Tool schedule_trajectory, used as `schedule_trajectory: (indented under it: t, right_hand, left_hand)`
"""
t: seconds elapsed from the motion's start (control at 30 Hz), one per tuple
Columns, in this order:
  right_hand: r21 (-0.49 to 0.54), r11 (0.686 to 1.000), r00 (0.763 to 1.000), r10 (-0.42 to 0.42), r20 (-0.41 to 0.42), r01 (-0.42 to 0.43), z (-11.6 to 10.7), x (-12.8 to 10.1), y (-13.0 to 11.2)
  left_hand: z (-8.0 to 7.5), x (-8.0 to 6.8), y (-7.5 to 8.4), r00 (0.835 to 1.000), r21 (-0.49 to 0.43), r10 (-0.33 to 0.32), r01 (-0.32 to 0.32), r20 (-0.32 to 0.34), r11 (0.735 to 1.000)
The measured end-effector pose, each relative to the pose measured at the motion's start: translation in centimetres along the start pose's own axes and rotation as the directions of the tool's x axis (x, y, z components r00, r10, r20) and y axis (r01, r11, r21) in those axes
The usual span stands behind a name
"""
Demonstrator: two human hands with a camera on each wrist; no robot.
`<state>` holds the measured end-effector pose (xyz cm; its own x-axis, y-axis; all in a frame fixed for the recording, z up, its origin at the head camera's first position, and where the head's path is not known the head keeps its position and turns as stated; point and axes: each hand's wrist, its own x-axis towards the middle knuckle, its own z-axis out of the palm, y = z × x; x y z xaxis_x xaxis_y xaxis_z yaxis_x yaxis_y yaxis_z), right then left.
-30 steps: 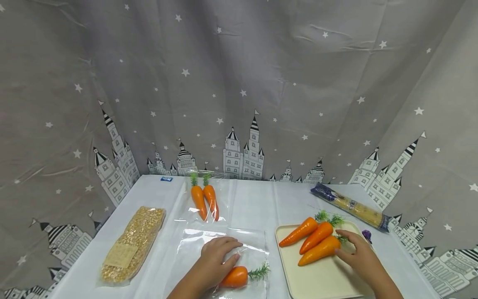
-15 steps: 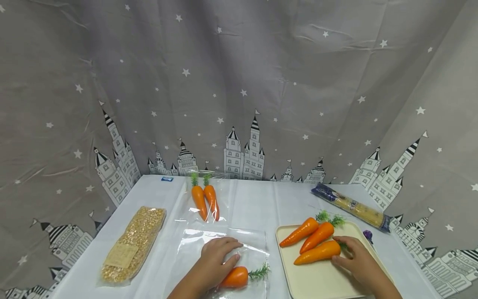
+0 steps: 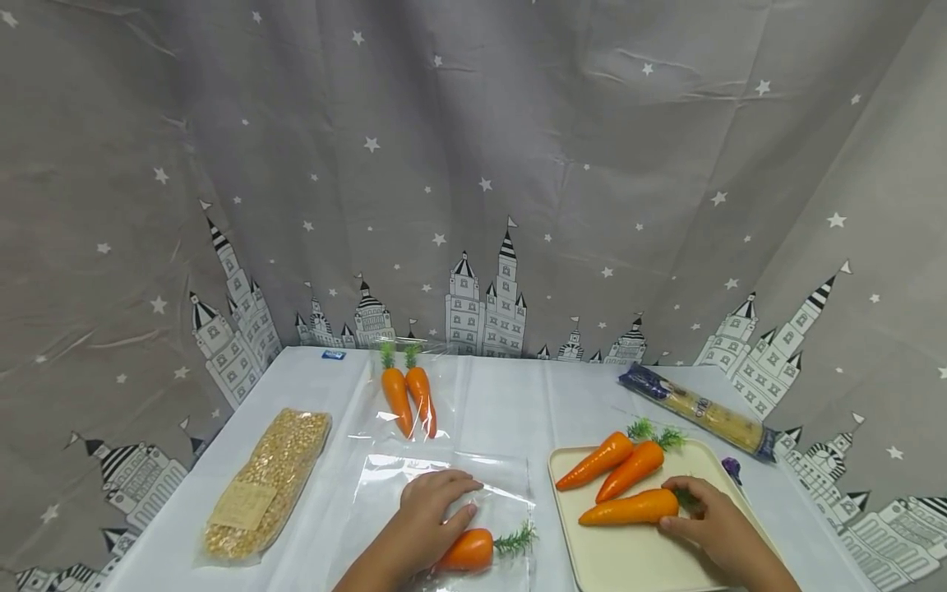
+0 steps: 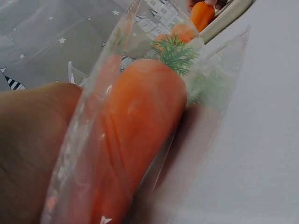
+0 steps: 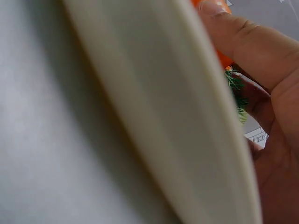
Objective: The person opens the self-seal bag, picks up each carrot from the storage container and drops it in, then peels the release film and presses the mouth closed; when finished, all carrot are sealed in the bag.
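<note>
My left hand [image 3: 436,514] rests on a clear plastic bag [image 3: 385,485], beside an orange carrot [image 3: 471,549] with green fronds. In the left wrist view that carrot [image 4: 145,102] shows behind the clear film, close to the hand. At the right, my right hand [image 3: 706,522] pinches the thick end of another carrot [image 3: 625,508] between thumb and fingers, over a cream tray [image 3: 614,563]. Its leafy top is partly hidden by the fingers. Two more carrots [image 3: 595,462] lie behind it on the tray. The tray's rim [image 5: 210,70] covers much of the right wrist view.
Behind the left hand, two carrots [image 3: 398,401] lie in another clear bag. A bag of corn kernels [image 3: 270,477] lies at the left, and a pasta packet [image 3: 699,411] at the back right. A small blue packet [image 3: 334,354] sits near the far edge; a purple item [image 3: 732,469] is beside the tray.
My right hand has closed on the nearest carrot's leafy end. That carrot's tip has swung left and away from the other two. My left hand has stayed in place.
</note>
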<state>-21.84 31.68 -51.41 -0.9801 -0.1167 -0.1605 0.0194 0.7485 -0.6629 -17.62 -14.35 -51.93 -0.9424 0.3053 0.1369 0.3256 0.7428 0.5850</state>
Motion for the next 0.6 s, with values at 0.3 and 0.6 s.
schedule_trajectory:
  t: [0.3, 0.6]
  right_hand:
    - [0.006, 0.999, 0.999, 0.047, 0.012, -0.047, 0.11, 0.02, -0.21]
    - [0.026, 0.997, 0.997, 0.071, -0.020, -0.070, 0.31, -0.26, -0.91]
  left_hand:
    - [0.13, 0.16, -0.02, 1.000, 0.014, 0.006, -0.006, -0.010, 1.000]
    - [0.08, 0.11, 0.03, 1.000, -0.007, -0.014, 0.014, 0.002, 1.000]
